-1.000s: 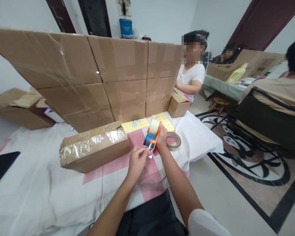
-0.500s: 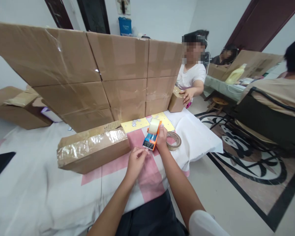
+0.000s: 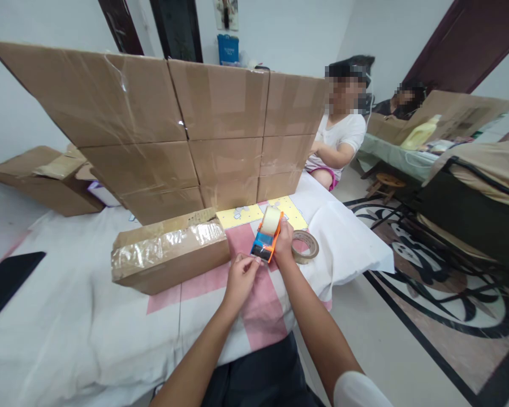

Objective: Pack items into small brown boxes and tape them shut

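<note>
My right hand (image 3: 285, 244) grips an orange and blue tape dispenser (image 3: 266, 237) that carries a roll of clear tape. Just below its blade end, my left hand (image 3: 241, 278) pinches the loose end of the tape with its fingertips. A long cardboard box (image 3: 169, 256) wrapped in clear tape lies to the left of both hands on the white and pink cloth (image 3: 89, 322). A spare tape roll (image 3: 305, 246) lies flat right behind my right hand.
A wall of stacked cardboard boxes (image 3: 186, 130) stands behind the long box. A person in a white shirt (image 3: 341, 138) sits at the far right end of the stack. Another person's back (image 3: 492, 169) and a chair are on the right. A dark flat object (image 3: 6, 282) lies at left.
The small box the seated person held at the stack's right end is gone from view, and their hand has drawn back. My hands stay together at the dispenser.
</note>
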`<move>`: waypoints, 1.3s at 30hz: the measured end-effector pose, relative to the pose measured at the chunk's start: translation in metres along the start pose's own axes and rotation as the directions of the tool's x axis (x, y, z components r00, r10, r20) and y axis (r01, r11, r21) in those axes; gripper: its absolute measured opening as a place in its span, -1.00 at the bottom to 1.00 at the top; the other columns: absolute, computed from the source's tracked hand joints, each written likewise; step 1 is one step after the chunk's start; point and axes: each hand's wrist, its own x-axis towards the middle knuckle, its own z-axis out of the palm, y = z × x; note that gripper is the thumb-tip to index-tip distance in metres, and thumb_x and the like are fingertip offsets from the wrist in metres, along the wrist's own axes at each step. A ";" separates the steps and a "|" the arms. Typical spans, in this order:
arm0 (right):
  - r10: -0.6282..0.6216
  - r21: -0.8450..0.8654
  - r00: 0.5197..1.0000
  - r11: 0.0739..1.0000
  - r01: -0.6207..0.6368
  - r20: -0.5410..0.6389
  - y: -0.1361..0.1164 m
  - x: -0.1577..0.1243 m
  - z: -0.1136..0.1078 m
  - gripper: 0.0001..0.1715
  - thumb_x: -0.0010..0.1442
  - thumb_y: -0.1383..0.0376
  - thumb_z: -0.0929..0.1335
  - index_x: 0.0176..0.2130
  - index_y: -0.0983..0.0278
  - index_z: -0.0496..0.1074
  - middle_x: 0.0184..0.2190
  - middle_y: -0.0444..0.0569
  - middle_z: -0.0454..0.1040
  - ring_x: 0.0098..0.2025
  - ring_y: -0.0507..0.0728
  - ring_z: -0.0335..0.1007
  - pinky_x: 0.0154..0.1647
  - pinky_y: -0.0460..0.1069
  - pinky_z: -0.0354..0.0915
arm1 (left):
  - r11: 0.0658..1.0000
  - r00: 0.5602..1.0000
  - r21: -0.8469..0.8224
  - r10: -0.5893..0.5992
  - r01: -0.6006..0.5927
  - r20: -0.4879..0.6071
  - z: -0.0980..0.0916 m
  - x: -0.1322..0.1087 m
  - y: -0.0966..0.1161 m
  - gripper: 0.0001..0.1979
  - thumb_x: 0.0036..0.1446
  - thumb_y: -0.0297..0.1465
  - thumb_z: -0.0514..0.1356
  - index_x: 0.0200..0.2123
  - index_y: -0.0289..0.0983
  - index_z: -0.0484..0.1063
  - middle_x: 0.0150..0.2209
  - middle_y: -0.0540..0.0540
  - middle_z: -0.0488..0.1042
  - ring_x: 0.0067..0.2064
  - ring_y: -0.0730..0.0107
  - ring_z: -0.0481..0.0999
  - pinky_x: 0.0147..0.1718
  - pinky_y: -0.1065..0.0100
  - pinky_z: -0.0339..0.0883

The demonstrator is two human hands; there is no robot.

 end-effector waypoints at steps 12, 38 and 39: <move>0.078 -0.015 0.994 0.997 -0.077 0.071 0.007 0.005 -0.001 -0.46 0.24 -0.16 0.26 -0.33 0.25 0.41 -0.53 -0.13 0.42 -0.42 0.11 0.44 -0.43 -0.03 0.39 | 0.993 0.998 -0.105 0.053 -0.051 0.020 0.000 0.000 0.004 -0.71 0.26 -0.23 0.15 -0.39 -0.22 0.59 -0.34 -0.07 0.47 -0.20 0.27 0.48 -0.11 0.30 0.30; -0.047 -0.082 0.994 0.995 0.056 0.101 0.006 0.005 -0.007 -0.45 0.26 -0.14 0.24 -0.39 0.26 0.38 -0.53 -0.13 0.36 -0.44 0.08 0.32 -0.42 -0.04 0.31 | 0.986 0.999 -0.167 0.034 -0.028 0.031 -0.002 0.000 0.008 -0.72 0.21 -0.27 0.17 -0.52 -0.24 0.47 -0.43 -0.04 0.46 -0.30 0.30 0.45 -0.23 0.34 0.27; -0.073 -0.108 0.992 0.991 0.084 0.104 0.006 0.005 -0.008 -0.46 0.26 -0.13 0.25 -0.40 0.26 0.38 -0.52 -0.13 0.36 -0.44 0.07 0.30 -0.41 -0.05 0.30 | 0.984 0.999 -0.177 0.037 -0.030 0.036 -0.003 -0.001 0.008 -0.72 0.20 -0.29 0.17 -0.53 -0.24 0.45 -0.44 -0.03 0.45 -0.30 0.30 0.45 -0.24 0.35 0.26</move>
